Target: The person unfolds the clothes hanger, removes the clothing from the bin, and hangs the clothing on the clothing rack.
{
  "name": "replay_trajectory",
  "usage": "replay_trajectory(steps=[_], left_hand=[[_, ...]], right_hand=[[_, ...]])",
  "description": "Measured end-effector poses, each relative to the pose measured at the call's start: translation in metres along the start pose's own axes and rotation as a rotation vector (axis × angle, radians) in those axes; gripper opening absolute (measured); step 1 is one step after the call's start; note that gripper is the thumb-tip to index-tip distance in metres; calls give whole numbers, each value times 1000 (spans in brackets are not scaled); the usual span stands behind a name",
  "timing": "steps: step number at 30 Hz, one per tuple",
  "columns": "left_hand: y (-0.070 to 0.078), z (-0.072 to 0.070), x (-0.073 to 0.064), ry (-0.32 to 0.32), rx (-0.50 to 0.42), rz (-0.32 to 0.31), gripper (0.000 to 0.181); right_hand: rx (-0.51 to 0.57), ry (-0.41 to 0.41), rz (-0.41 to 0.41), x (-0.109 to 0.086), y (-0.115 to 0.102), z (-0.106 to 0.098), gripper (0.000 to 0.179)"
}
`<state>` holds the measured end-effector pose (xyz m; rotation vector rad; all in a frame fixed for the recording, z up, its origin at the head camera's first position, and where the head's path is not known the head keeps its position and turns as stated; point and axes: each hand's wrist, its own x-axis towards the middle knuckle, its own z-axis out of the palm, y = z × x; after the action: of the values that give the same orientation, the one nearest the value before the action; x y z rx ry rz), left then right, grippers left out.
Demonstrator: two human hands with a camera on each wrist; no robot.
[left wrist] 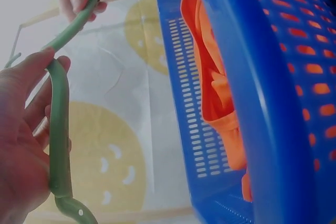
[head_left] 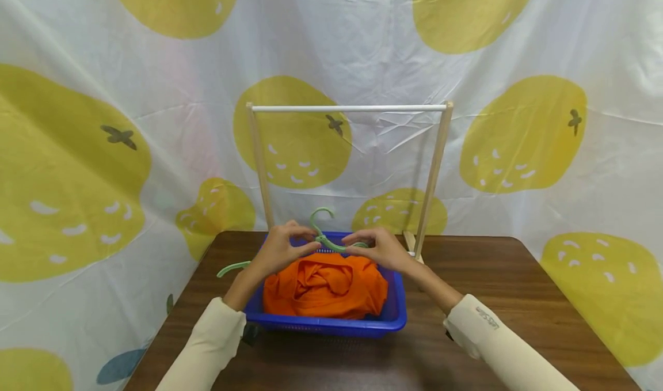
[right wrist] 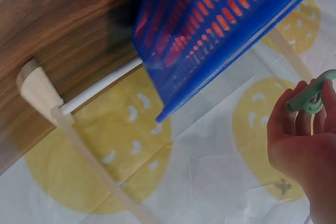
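Observation:
Both hands hold a light green clothes hanger (head_left: 331, 244) over the back of a blue plastic basket (head_left: 331, 323). My left hand (head_left: 279, 248) pinches it near the middle, beside the hook, between thumb and fingers. One hanger arm (left wrist: 60, 129) runs back along the left palm, and its end sticks out past the left wrist. My right hand (head_left: 382, 248) pinches the other arm close to its end (right wrist: 300, 102). The hook points up between the two hands. A bunched orange cloth (head_left: 326, 287) lies in the basket below them.
Behind the basket stands a rack with wooden posts (head_left: 434, 178) and a white top bar (head_left: 347, 108). Everything stands on a dark brown wooden table (head_left: 481, 299). A white curtain (head_left: 373, 51) with yellow fruit prints hangs behind and at both sides.

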<state>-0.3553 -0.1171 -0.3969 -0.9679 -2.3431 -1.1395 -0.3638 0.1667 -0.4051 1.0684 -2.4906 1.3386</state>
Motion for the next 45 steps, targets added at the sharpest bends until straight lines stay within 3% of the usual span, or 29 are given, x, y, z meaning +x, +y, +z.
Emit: replay_trajectory(steps=[5, 13, 21, 28, 36, 45], left_hand=[[-2, -1, -1, 7, 9, 10, 16], [-2, 2, -2, 11, 13, 9, 17], [-4, 0, -2, 16, -27, -22, 17], [-4, 2, -1, 14, 1, 2, 17], [-1, 6, 1, -13, -24, 4, 17], [2, 8, 0, -38, -10, 0, 19]], right_hand=[[-55, 34, 18, -7, 6, -3, 12], [-32, 70, -29, -14, 15, 0, 10], [81, 111, 8, -15, 15, 2, 11], [-10, 87, -39, -9, 10, 1, 19], [-1, 7, -31, 9, -4, 3, 30], [-42, -21, -65, 16, -13, 7, 25]])
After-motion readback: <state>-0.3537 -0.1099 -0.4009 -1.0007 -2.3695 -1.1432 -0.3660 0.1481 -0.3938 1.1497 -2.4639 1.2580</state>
